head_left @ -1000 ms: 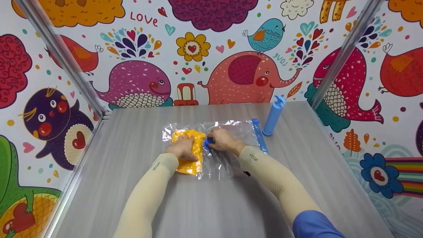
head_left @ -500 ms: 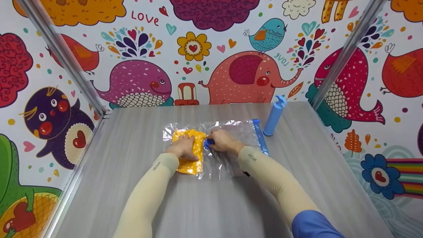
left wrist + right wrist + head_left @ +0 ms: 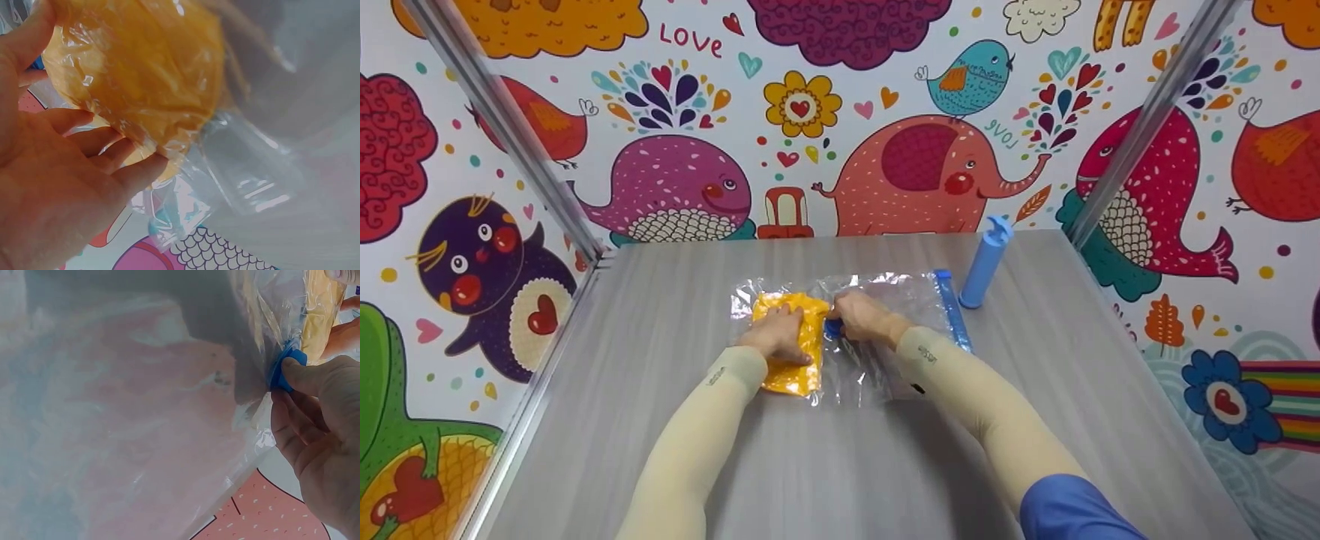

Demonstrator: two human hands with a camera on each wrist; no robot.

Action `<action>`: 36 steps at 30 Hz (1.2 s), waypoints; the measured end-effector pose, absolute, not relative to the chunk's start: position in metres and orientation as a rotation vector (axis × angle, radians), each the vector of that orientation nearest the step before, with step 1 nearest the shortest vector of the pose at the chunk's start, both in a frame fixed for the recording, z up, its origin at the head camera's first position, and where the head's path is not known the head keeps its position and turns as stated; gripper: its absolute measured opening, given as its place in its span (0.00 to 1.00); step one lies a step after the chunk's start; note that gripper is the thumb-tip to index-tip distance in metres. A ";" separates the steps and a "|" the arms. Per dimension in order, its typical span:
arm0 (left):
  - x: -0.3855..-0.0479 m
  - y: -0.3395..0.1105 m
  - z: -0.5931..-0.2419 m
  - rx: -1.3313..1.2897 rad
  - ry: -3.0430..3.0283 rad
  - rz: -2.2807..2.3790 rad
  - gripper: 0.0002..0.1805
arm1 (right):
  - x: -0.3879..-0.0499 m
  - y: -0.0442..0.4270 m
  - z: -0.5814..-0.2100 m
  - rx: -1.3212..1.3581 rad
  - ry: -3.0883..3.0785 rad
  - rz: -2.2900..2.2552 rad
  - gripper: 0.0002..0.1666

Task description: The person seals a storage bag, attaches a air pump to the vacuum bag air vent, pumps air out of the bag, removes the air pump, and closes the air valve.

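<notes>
A clear plastic vacuum storage bag (image 3: 859, 379) lies flat on the table, a folded yellow item (image 3: 801, 381) inside its left part. On that yellow bundle my left hand (image 3: 777, 334) rests through the plastic, fingers spread. The left wrist view shows my left hand (image 3: 67, 174) against the crinkled film over the yellow item (image 3: 140, 62). With thumb and fingers, my right hand (image 3: 871, 318) pinches a round blue valve cap (image 3: 833, 328) on the bag. The right wrist view shows this pinch on the valve cap (image 3: 278, 375) closely.
A light-blue hand pump (image 3: 986, 264) stands just right of the bag's blue zip edge (image 3: 955, 311). The grey wood-grain table (image 3: 840, 472) is bordered by metal posts (image 3: 506, 127) and walls with cartoon animals.
My right hand turns slightly at the valve cap, its wrist shifting a little. The left hand stays on the yellow item. The head view drifts slightly.
</notes>
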State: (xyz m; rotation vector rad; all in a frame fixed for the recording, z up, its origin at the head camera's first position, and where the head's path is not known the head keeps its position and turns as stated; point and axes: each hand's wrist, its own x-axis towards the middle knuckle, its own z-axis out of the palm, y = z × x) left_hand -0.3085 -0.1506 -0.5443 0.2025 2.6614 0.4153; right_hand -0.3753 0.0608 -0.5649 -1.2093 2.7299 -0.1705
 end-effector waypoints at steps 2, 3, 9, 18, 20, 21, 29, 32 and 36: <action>-0.309 -0.150 -0.544 0.202 2.660 0.423 0.61 | -0.375 0.060 -0.564 -1.167 2.723 -0.195 0.10; -0.309 -0.150 -0.544 0.198 2.658 0.428 0.61 | -0.376 0.060 -0.564 -1.147 2.723 -0.203 0.08; -0.309 -0.150 -0.545 0.181 2.651 0.443 0.61 | -0.377 0.057 -0.566 -1.037 2.761 -0.239 0.11; -0.310 -0.149 -0.544 0.225 2.696 0.380 0.61 | -0.374 0.051 -0.573 -0.843 2.921 -0.274 0.24; -0.310 -0.149 -0.545 0.223 2.695 0.382 0.61 | -0.374 0.051 -0.574 -0.830 2.939 -0.301 0.25; -0.310 -0.149 -0.545 0.221 2.694 0.383 0.61 | -0.374 0.052 -0.575 -0.826 2.942 -0.308 0.25; -0.309 -0.149 -0.544 0.197 2.670 0.408 0.61 | -0.390 0.061 -0.578 -0.774 2.832 -0.449 0.26; -0.308 -0.151 -0.543 0.188 2.666 0.426 0.61 | -0.381 0.059 -0.562 -0.868 2.790 -0.393 0.24; -0.308 -0.150 -0.545 0.188 2.664 0.437 0.61 | -0.379 0.058 -0.563 -1.001 2.748 -0.302 0.21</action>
